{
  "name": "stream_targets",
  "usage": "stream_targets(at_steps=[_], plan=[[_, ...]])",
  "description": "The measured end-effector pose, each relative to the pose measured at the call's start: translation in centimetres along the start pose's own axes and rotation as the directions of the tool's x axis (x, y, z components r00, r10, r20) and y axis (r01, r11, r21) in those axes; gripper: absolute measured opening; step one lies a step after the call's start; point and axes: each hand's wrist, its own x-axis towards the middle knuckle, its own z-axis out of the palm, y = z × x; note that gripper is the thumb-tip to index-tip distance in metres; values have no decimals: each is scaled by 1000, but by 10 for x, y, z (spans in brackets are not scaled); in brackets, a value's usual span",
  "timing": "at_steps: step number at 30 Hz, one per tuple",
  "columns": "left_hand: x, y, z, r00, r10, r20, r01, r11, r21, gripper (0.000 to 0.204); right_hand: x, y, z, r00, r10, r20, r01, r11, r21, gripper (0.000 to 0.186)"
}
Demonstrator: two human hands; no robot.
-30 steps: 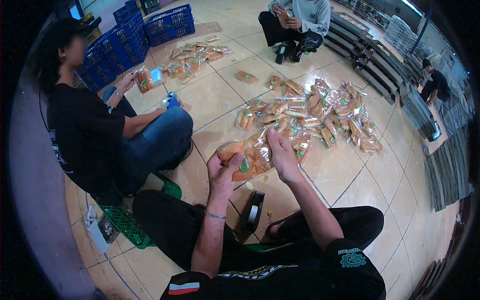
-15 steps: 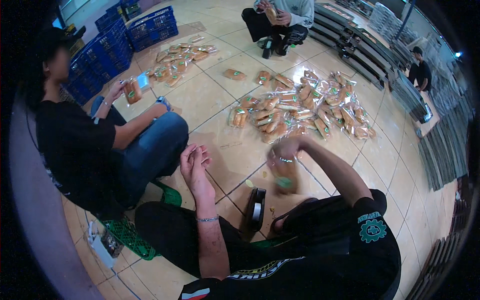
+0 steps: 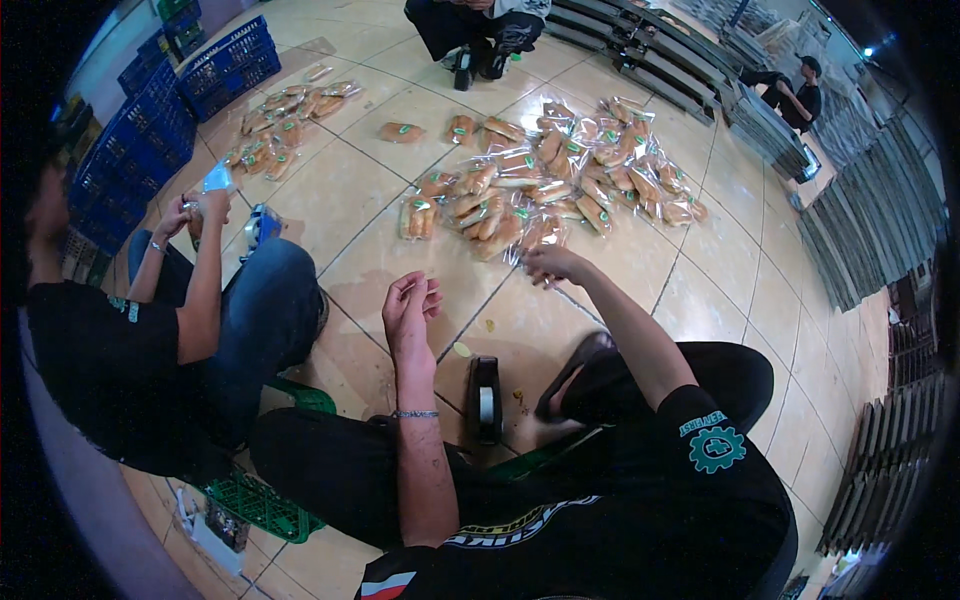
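right hand (image 3: 553,264) open, touching bagged bread pile (image 3: 520,195) | left hand (image 3: 410,305) loosely curled, empty | pinch one bag's edge cleanly

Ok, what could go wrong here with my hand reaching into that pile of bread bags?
The right hand reaches the near edge of the heaped bread bags, so pulling one could drag its neighbours across the floor. The tape dispenser stands between the legs, where a shifting knee might knock it over.
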Motion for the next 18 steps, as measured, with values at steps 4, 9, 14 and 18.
stream_targets(at_steps=[4,9,14,18], plan=[[0,-6,-4,1000,15,-16,-13,996,93,20,10,43,-9,986,6,-167,-23,994,-104,48],[10,-29,-12,997,-19,-80,36,975,219,18,53,65,-8,645,-504,-574,91,797,-598,67],[17,-45,5,996,-59,-68,77,951,298,19,75,72,-6,781,-468,-412,-101,557,-824,48],[18,-51,13,997,-52,-57,70,917,392,23,87,65,-23,884,-374,-282,-69,491,-868,45]])
